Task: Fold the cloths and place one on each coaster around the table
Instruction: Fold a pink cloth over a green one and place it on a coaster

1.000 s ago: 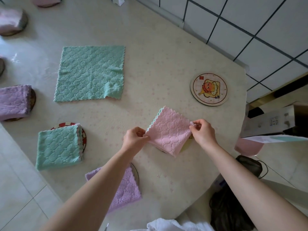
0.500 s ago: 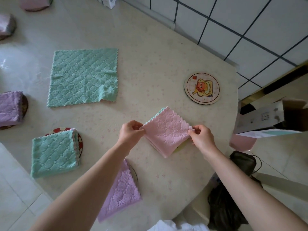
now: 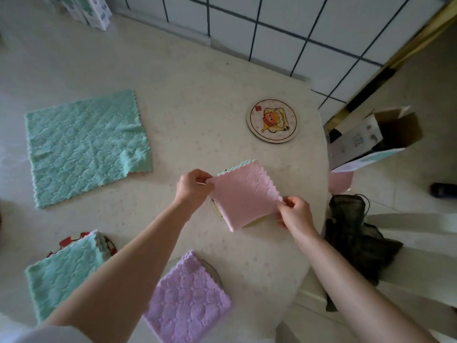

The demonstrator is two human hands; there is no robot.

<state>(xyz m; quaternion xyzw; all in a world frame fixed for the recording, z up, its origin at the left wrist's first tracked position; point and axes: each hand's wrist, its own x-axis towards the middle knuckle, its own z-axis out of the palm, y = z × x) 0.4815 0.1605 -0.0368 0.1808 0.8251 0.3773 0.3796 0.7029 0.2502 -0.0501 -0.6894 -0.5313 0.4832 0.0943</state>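
Left grip pinches the left corner of the folded pink cloth and right grip pinches the right corner. The cloth sits over a coaster whose pale rim peeks out underneath.

Just beyond is a bare cartoon coaster with a red stamp, too blurry to read. Off to the left an unfolded green cloth lies flat. Nearer me, a folded green cloth covers a red-and-white coaster, and a purple cloth covers another.

The surface is pale and speckled, up against a white tiled wall. An open cardboard box and a black mesh bag sit past the right edge, and the box print is unreadable.
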